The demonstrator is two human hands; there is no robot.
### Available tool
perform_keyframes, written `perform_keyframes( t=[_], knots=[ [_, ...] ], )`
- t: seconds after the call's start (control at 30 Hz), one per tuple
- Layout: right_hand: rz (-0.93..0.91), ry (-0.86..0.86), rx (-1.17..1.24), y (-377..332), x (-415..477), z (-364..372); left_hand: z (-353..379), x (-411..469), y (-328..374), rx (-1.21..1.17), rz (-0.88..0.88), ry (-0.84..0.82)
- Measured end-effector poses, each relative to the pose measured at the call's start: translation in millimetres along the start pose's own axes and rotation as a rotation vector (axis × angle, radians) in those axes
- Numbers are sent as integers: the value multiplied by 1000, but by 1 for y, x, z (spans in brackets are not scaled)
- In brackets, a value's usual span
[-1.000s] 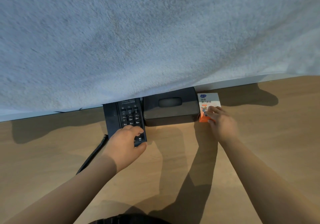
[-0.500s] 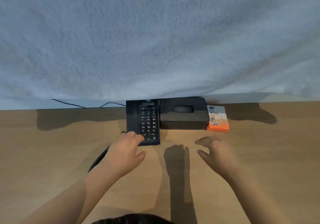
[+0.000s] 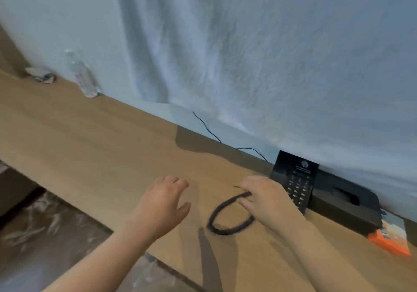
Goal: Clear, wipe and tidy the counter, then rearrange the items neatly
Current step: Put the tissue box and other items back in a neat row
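The phone (image 3: 295, 178) sits on the counter (image 3: 90, 138) against the back wall, under the hem of a white towel (image 3: 270, 66). Its coiled cord (image 3: 212, 220) lies in a loop on the wood just left of it. The right hand (image 3: 268, 199) is over the phone's near left corner. Its fingers reach left, slightly bent, and the cord's upper end runs between forefinger and thumb. Blur hides whether they pinch it or only touch it. The left hand (image 3: 164, 203) is left of the loop, clear of the cord, with fingers loosely curled and thumb spread, holding nothing. A black tissue box (image 3: 345, 206) touches the phone's right side, and right of that lies an orange box (image 3: 388, 239). A thin wire (image 3: 207, 129) runs up the wall left of the phone. Far to the phone's left, by the wall, are a clear bottle (image 3: 82, 75) and a crumpled scrap (image 3: 40, 76).
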State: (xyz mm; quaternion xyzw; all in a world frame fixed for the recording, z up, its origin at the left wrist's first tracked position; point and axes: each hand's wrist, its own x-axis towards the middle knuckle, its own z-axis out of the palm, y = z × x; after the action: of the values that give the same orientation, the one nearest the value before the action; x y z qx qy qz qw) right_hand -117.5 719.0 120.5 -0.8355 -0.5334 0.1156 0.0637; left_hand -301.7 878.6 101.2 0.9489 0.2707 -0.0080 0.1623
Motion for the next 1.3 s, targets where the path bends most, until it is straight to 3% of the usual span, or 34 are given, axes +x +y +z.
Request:
perform_keyframes(
  t=[0.37,0.57,1.3],
  knots=[
    [-360,-67,-25,-236,112,13,-81,-115,-197,10,-377,155],
    [-486,-71,-54,-337,167,23,-106,-147,-275,12,-455,208],
    [-703,-192,-100,-560,428,29,-204,-93,-546,6,-730,212]
  ],
)
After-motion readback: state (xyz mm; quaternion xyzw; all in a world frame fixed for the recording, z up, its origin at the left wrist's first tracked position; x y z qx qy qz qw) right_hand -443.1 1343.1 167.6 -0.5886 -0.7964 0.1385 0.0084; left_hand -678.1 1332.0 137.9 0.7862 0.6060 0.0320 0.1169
